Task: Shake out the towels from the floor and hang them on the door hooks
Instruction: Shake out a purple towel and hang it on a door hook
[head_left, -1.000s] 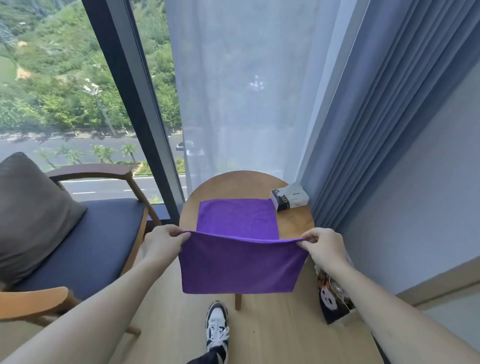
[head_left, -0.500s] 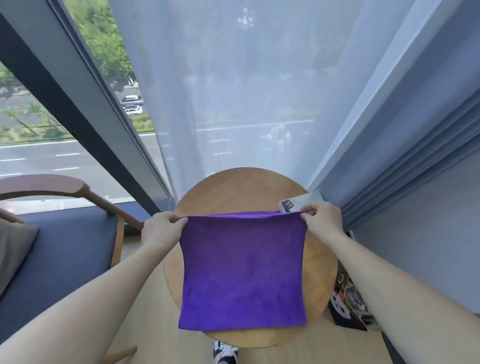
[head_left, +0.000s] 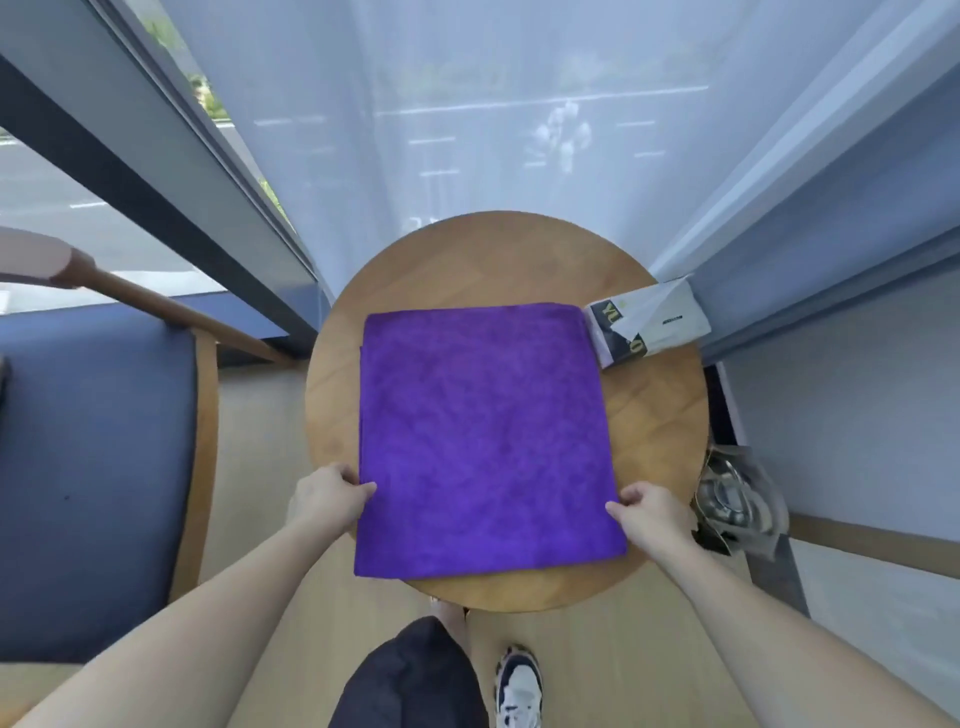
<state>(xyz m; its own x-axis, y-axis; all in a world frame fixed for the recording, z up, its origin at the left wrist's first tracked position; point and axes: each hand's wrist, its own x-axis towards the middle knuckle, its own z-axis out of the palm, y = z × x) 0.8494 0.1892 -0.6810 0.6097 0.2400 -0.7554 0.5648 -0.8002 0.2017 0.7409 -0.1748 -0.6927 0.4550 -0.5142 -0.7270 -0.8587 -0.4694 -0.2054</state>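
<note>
A purple towel (head_left: 485, 441) lies flat and folded on the round wooden table (head_left: 660, 426), its near edge overhanging the table's front a little. My left hand (head_left: 330, 499) is at the towel's left edge near the front corner and pinches it, thumb on top. At the right edge, my right hand (head_left: 649, 512) pinches the towel the same way. No door or hooks are in view.
A tissue box (head_left: 647, 325) lies at the table's back right, touching the towel's far corner. A blue-cushioned wooden armchair (head_left: 98, 467) stands to the left. Sheer and blue curtains (head_left: 810, 218) hang behind. A crumpled bag (head_left: 737, 499) sits on the floor to the right.
Both hands carried the towel's held edge over to the far side, folding it flat on the table. They then drew back to the near side edges.
</note>
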